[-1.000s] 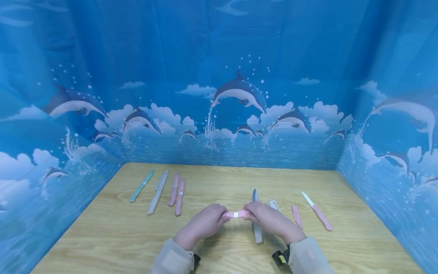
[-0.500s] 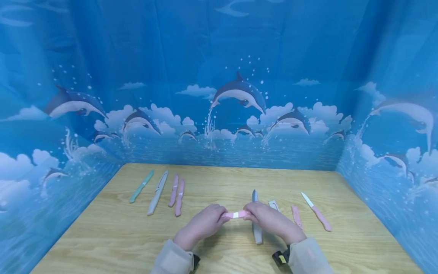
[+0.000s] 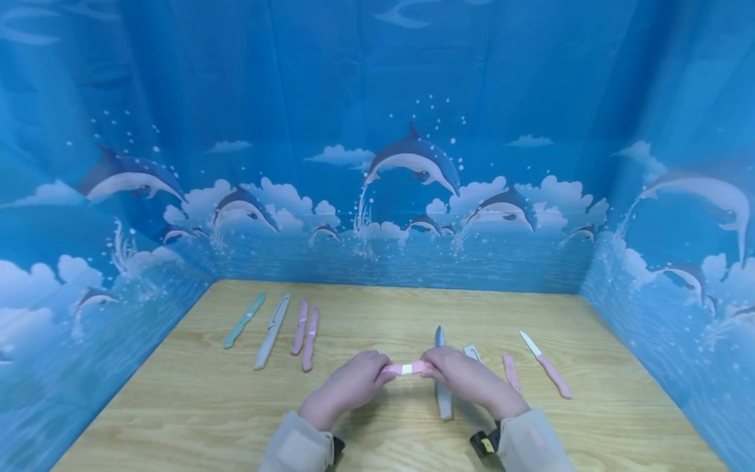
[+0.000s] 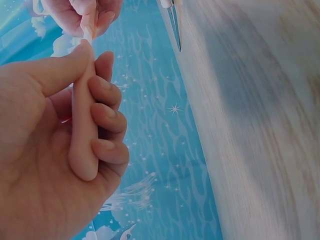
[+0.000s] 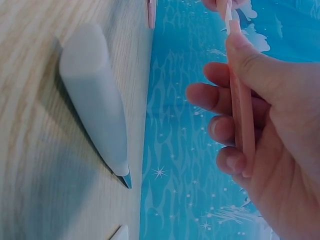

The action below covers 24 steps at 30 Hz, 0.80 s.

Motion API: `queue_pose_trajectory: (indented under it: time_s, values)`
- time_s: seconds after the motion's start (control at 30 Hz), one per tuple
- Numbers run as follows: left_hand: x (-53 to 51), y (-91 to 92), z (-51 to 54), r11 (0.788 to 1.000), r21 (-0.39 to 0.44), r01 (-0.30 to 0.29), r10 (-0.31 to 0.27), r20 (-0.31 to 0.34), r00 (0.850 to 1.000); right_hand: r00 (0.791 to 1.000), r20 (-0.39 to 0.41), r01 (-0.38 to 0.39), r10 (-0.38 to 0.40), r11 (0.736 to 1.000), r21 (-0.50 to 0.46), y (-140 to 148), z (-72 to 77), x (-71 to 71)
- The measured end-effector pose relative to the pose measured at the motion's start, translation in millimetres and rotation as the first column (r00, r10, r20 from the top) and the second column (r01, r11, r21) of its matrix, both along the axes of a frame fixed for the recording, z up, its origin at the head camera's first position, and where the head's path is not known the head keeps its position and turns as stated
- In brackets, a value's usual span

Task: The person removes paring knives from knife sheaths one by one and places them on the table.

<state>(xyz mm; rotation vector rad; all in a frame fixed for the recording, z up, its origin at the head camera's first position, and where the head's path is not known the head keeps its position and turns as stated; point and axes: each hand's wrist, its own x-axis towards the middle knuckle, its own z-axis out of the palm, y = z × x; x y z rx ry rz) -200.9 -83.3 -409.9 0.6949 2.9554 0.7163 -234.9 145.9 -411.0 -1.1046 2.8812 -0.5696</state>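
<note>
Both hands hold a pink knife (image 3: 407, 370) level above the table, with a short white stretch of blade showing between them. My left hand (image 3: 352, 387) has its fingers curled round the pink handle (image 4: 84, 135), thumb near the blade end. The pink sheath (image 5: 242, 110), partly over the blade, is gripped by my right hand (image 3: 468, 380). Below the right hand lies a grey-handled knife (image 3: 444, 401) with a bare blade, its middle hidden in the head view. A white sheath (image 3: 472, 354) is partly hidden behind that hand.
At the right lie a loose pink sheath (image 3: 511, 372) and a pink knife (image 3: 553, 375) with its blade bare. A green knife (image 3: 244, 321), a grey knife (image 3: 272, 333) and two pink knives (image 3: 310, 341), all sheathed, lie at the left. A dolphin-print curtain (image 3: 377, 255) surrounds the table.
</note>
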Motion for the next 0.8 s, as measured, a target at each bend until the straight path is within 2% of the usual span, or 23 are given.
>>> queue_pose_trajectory:
  time_s: [0.3, 0.8]
  values:
    - [-0.4, -1.6, -1.7, 1.0, -0.008, 0.005, -0.005, -0.007, 1.0, 1.0, 0.027, 0.005, -0.005, 1.0, -0.003, 0.5, 2.0, 0.1]
    - [-1.1, -1.4, 0.0, 1.0, -0.015, -0.002, 0.002, -0.004, 1.0, 1.0, 0.026, 0.005, -0.005, 1.0, 0.0, 1.3, 1.8, 0.0]
